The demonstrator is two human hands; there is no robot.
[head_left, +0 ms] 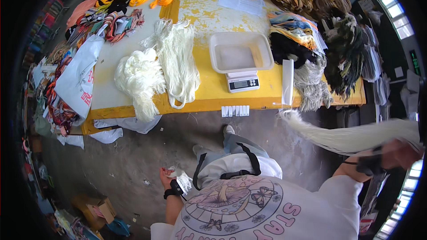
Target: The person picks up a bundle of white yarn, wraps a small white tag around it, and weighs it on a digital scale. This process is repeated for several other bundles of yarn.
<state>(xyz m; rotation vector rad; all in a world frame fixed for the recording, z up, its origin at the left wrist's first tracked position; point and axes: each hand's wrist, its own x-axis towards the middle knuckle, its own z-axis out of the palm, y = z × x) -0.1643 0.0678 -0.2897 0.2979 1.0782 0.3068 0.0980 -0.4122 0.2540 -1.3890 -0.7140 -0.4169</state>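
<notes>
Yellow table (209, 93) w/ white yarn piles (155, 73) & a scale (242, 82). Right hand (400, 153), blurry, fingers closed round a long white yarn bundle (351, 138) held out at right. Left hand (171, 178) pinches a small white bit (183, 178) low by the hip.

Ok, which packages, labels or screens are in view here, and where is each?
Scale display: small grey screen on the white scale, table front, below the white tray.
Label strip: row of small white tags on the yellow table edge.
Cardboard box: brown, open, on the floor at lower left.
White bag: red print, table's left end.
</notes>
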